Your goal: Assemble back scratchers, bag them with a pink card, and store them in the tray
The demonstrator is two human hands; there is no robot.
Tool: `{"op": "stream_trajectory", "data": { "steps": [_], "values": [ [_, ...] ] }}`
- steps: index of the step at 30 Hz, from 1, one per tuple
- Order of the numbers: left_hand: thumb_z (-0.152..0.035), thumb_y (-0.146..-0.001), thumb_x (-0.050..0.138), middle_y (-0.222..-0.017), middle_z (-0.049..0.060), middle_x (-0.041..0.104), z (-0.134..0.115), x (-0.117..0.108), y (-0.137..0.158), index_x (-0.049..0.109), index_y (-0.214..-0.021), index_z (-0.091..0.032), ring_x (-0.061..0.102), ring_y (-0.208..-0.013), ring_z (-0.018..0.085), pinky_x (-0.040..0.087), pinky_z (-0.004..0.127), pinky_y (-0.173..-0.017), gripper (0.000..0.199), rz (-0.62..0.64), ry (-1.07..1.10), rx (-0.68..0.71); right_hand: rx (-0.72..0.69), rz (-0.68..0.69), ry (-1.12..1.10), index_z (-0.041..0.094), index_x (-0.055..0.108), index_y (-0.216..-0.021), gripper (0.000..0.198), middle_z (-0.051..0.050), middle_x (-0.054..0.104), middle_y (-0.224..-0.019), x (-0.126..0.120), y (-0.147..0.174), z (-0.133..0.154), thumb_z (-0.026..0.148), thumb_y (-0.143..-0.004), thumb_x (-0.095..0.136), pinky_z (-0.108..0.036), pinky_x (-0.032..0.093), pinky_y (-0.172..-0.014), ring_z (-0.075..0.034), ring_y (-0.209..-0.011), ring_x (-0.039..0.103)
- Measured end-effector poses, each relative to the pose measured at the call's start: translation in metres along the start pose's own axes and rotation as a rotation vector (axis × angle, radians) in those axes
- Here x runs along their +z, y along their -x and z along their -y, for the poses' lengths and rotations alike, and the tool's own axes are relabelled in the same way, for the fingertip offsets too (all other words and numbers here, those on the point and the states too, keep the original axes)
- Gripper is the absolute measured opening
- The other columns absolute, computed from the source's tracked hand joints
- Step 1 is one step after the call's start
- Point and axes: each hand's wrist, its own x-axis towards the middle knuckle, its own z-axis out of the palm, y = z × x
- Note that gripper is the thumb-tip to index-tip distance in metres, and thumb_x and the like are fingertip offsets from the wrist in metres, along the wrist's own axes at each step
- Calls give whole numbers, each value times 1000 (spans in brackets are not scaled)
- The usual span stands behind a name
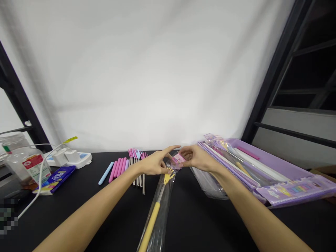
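Bagged yellow back scratcher (154,215) is pinched at its claw end (167,178) by the left hand (154,162), a pink card (179,159) by the right hand (198,158).

No text readable; lettering on purple box (298,190), blue packet (61,179), jar label (33,167), pink card (179,159) too small or blurred.

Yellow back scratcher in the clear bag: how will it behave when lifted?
The yellow back scratcher should stay stiff, given its straight handle and silvery shaft. The clear bag looks thin and wrinkled, so probably floppy; its shine suggests slipperiness.
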Motion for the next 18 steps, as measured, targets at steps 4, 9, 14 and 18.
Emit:
{"op": "stream_trajectory", "data": {
  "steps": [4,9,14,18],
  "values": [
    [-17,-77,65,-124,13,53,-1,-1,0,21,-150,-37,66,-65,12,48,24,-59,87,-41,-22,21,4,17,2,14,69,-91,41,-4,70,-75,-1,3,4,36,-60,84,-30,48,-66,-19,-72,64],
    [-17,-75,66,-127,15,52,-2,-3,2,21,-150,-38,66,-65,12,48,25,-60,90,-82,9,-11,-26,-37,-29,13,73,-89,38,-6,72,-77,-2,1,2,48,-84,60,-29,48,-64,-18,-69,63],
    [-17,-72,71,-125,14,53,-5,-1,2,16,-150,-40,66,-65,13,47,23,-58,98,-63,64,-26,-93,-180,59,14,74,-80,18,-7,73,-77,5,-2,5,31,-76,69,-29,49,-65,-19,-70,65],
    [-22,-72,74,-120,12,56,-6,-1,2,16,-150,-40,65,-64,12,46,23,-56,99,-70,85,-19,-137,-233,71,15,73,-85,27,-7,73,-80,5,-1,9,41,-80,67,-32,51,-67,-21,-72,67]
  ]
}}
